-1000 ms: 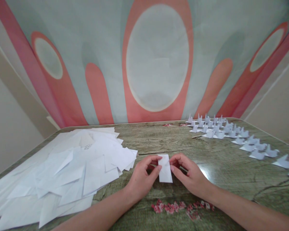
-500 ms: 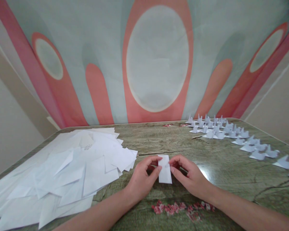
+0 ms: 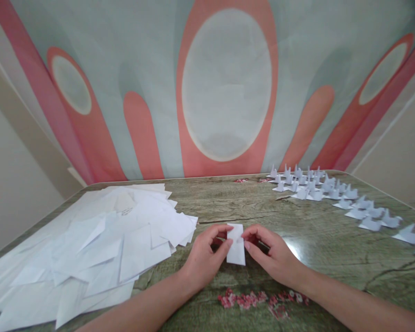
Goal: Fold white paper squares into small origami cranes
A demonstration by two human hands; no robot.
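A small white folded paper [image 3: 235, 251], a narrow upright rectangle, is held between my two hands just above the table. My left hand [image 3: 207, 251] pinches its left edge, thumb in front and fingers behind. At the right edge, the thumb and fingertips of my right hand [image 3: 271, 249] close on the paper around its middle. The fold lines on the paper are too faint to make out.
A wide heap of loose white paper sheets [image 3: 90, 258] covers the table's left side. Several white folded paper cranes [image 3: 327, 184] stand in rows at the back right. The wood-patterned table [image 3: 207, 198] meets a patterned wall [image 3: 228, 168] behind.
The folded paper has tilted slightly, its lower end shifting a little left and toward me. Both hands keep nearly the same place and grip.
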